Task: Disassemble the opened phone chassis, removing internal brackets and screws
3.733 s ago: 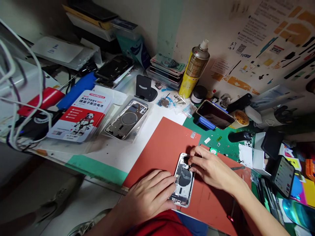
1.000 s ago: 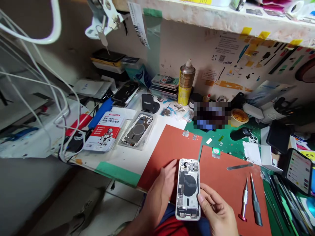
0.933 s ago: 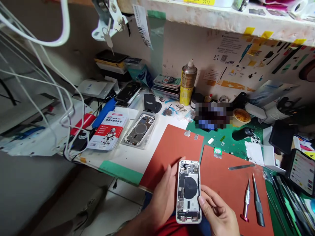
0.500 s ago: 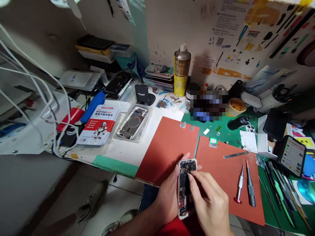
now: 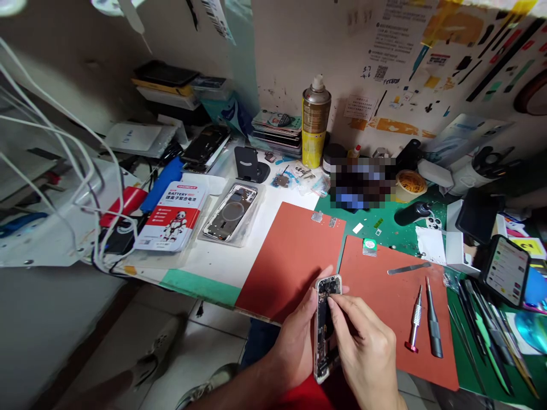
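Note:
An opened phone with its inner parts bare is held upright and tilted near the table's front edge. My left hand is wrapped round its left side and back, fingertips showing beyond the top edge. My right hand is closed in a pinch, thumb and forefinger against the upper inside of the phone. Whatever lies between those fingertips is hidden. On the red mat to the right lie a screwdriver with a red end, a dark pen-shaped tool and a thin metal pry tool.
Left of the mats lie a phone frame in a clear tray and a battery box. A spray can stands at the back. Several tweezers and picks lie at the right beside a lit phone. White cables hang at left.
The opened phone has turned in my left hand, so its left side edge shows more and its inside is narrower to view. My right hand keeps its pinch at the phone's upper part.

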Demonstrator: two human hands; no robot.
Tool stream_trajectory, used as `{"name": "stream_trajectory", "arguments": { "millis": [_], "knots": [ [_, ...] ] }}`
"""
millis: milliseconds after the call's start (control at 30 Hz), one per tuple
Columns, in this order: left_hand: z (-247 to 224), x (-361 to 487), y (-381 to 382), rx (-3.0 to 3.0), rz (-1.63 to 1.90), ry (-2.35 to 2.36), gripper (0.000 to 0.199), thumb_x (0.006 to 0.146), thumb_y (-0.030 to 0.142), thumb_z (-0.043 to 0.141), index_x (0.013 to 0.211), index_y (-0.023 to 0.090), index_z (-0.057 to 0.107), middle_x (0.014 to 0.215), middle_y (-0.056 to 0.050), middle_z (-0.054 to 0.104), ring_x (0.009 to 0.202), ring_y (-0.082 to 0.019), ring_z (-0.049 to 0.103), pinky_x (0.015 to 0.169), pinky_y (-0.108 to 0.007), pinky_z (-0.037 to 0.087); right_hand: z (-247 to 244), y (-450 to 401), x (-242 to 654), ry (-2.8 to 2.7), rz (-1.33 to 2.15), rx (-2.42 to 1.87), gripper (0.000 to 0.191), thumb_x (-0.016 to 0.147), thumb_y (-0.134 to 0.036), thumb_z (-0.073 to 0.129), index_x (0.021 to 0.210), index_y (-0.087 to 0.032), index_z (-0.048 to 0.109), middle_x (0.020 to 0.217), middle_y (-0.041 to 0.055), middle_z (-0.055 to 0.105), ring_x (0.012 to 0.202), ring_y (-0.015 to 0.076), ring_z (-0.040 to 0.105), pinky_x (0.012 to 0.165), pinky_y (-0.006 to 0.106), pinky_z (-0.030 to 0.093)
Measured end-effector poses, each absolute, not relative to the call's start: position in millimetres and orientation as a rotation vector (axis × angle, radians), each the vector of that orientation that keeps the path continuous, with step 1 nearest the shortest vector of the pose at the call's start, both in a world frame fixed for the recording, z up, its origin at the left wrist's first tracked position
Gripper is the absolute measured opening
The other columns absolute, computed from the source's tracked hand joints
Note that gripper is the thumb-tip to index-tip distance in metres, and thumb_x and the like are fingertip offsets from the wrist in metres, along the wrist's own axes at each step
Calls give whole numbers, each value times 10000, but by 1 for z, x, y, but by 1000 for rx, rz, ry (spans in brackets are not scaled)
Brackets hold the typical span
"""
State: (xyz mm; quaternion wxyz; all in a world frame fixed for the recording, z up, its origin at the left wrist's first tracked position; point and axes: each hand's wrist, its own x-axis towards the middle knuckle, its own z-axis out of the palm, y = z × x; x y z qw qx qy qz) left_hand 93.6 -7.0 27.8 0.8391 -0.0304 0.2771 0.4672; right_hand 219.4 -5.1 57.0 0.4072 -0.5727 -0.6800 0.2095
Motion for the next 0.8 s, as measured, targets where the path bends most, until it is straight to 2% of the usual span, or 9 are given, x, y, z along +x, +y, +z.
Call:
{"name": "stream_trajectory", "arguments": {
  "millis": [133, 300, 467, 633, 800],
  "knots": [
    [31, 95, -6, -12, 993, 630, 546, 952, 525, 778, 1456, 340, 680, 1342, -92, 750, 1375, -307, 626, 1278, -493, 356, 57, -5, 223, -1769, 501, -1431, 182, 1043, -121, 577, 1069, -189, 744, 939, 42, 793, 810, 154, 792, 775, 218, 634],
    [33, 98, -9, 44, 1011, 692, 561, 939, 536, 797, 1453, 341, 686, 1407, -86, 723, 1480, -305, 529, 1321, -465, 294, 51, -9, 225, -1920, 276, -1390, 170, 1059, -143, 568, 1147, -143, 714, 1015, 101, 804, 885, 205, 805, 830, 296, 658],
    [33, 104, -12, 29, 1056, 745, 559, 918, 543, 820, 1431, 354, 701, 1428, -70, 714, 1531, -307, 473, 1326, -461, 304, 47, -12, 222, -1963, 85, -1393, 149, 1049, -146, 592, 1151, -113, 696, 1016, 141, 809, 897, 239, 809, 831, 334, 673],
    [34, 103, -11, 6, 1051, 754, 574, 889, 552, 847, 1414, 364, 713, 1430, -58, 716, 1542, -308, 460, 1328, -461, 302, 51, -9, 224, -1959, 211, -1383, 164, 1066, -158, 564, 1146, -123, 703, 1000, 114, 804, 873, 213, 804, 819, 314, 666],
    [34, 99, -9, -2, 1028, 733, 572, 896, 554, 838, 1420, 368, 708, 1411, -60, 727, 1483, -299, 527, 1332, -464, 282, 54, -6, 229, -1906, 371, -1400, 183, 1053, -134, 556, 1130, -167, 719, 1004, 80, 805, 867, 189, 800, 800, 284, 656]
  ]
}}
